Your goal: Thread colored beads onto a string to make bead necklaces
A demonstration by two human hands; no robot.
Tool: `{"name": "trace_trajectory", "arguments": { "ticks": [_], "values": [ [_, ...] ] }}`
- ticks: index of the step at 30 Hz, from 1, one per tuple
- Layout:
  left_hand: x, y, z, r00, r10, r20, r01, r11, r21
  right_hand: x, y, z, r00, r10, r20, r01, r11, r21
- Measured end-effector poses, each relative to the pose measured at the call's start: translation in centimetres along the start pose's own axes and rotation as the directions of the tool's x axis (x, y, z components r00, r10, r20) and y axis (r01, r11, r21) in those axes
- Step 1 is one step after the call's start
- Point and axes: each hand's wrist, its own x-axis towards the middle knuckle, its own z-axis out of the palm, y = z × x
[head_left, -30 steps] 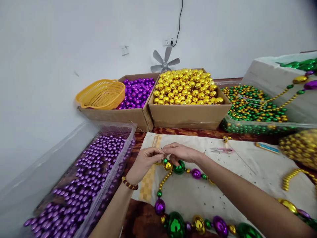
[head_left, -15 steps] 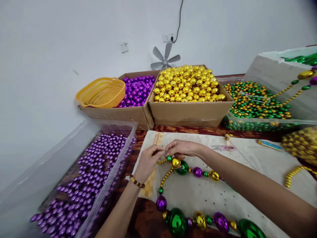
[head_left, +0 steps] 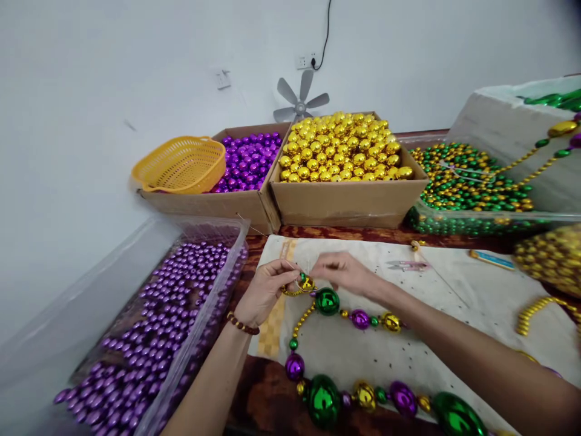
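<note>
Bead necklace [head_left: 327, 301] extends rightward from left grip [head_left: 265, 289], pinched on cord [head_left: 298, 286]; right grip [head_left: 345, 274] unclear.

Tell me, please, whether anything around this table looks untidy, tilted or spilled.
Two small things: the yellow basket sits tilted on the cardboard box of purple beads rather than level, and dark specks lie scattered on the pale cloth beside the bead strand, perhaps debris. Nothing looks clearly damaged.

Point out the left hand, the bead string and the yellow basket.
Left hand [head_left: 264, 291]: head view, on the back of the hand.
Bead string [head_left: 323, 401]: head view, on a large green bead.
Yellow basket [head_left: 180, 168]: head view, on its bare, holed inside.
</note>
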Motion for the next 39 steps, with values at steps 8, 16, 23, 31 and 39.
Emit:
{"name": "trace_trajectory", "arguments": {
  "ticks": [8,16,23,31,39],
  "values": [
    [-0.1,0.9,1.3,0.961,0.245,0.128,-0.276,0.847,0.454,2.0,0.9,-1.4,0.931,0.098,0.351,-0.198,0.944,0.265],
    [0.0,-0.4,1.7,0.900,0.423,0.102,-0.398,0.707,0.585,2.3,2.1,-0.3,0.896,0.109,0.430,-0.295,0.871,0.393],
    [0.4,-1.0,1.9,0.916,0.395,-0.065,-0.356,0.878,0.320,1.3,2.3,-0.9,0.990,0.108,0.091,-0.134,0.921,0.365],
    [0.9,-2.1,1.5,0.960,0.240,-0.142,-0.275,0.893,-0.355,-0.9,3.5,-1.2,0.979,0.134,-0.156,-0.130,0.991,0.036],
    [0.7,-2.0,0.0,0.914,0.349,-0.204,-0.211,0.842,0.497,-2.6,2.0,-2.2,0.978,0.012,-0.207,-0.106,0.888,-0.448]
  ]
}}
